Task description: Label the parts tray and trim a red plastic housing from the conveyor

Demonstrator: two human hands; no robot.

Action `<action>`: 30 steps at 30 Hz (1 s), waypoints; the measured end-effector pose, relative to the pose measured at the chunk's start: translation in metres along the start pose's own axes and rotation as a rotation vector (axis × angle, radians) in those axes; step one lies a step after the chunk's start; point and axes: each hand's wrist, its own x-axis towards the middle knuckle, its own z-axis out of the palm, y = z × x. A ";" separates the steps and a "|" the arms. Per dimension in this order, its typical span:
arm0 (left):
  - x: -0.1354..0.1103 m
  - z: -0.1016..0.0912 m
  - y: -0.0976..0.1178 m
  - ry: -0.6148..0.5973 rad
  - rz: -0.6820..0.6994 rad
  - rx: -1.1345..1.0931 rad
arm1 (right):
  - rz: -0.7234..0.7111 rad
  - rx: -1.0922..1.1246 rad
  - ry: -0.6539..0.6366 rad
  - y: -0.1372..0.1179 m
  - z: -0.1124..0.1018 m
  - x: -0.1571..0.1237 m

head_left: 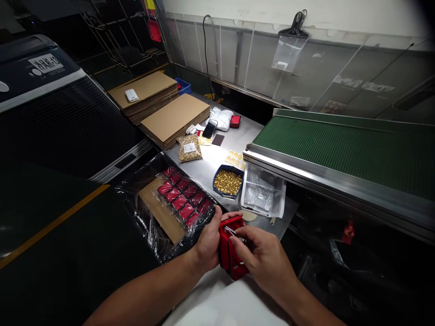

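Note:
My left hand (208, 242) grips a red plastic case (229, 246) from its left side, holding it upright near the table's front edge. My right hand (263, 253) is closed in a pinch at the case's top right, where a small shiny metal piece (234, 233) sits against the red plastic. Just left of my hands lies a box lined with clear plastic (159, 203) holding rows of red cases (183, 197) on brown cardboard. A blue tray of small gold parts (227, 182) stands behind my hands.
A clear plastic bin (263, 192) sits right of the blue tray. A green conveyor belt (343, 145) runs along the right. Flat cardboard stacks (175, 117), a bag of gold parts (189, 148), a phone (210, 129) and a white cloth (222, 117) lie farther back. A dark machine (50, 104) fills the left.

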 end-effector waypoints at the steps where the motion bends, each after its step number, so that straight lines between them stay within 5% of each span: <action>1: -0.001 0.001 0.000 0.001 -0.011 -0.004 | 0.002 0.017 -0.005 0.000 -0.003 -0.001; 12: -0.003 0.003 0.000 -0.001 -0.149 -0.042 | -0.117 -0.196 0.055 0.006 -0.015 -0.002; 30: -0.005 0.001 -0.005 -0.125 -0.247 0.042 | -0.205 -0.165 -0.155 0.003 -0.031 0.007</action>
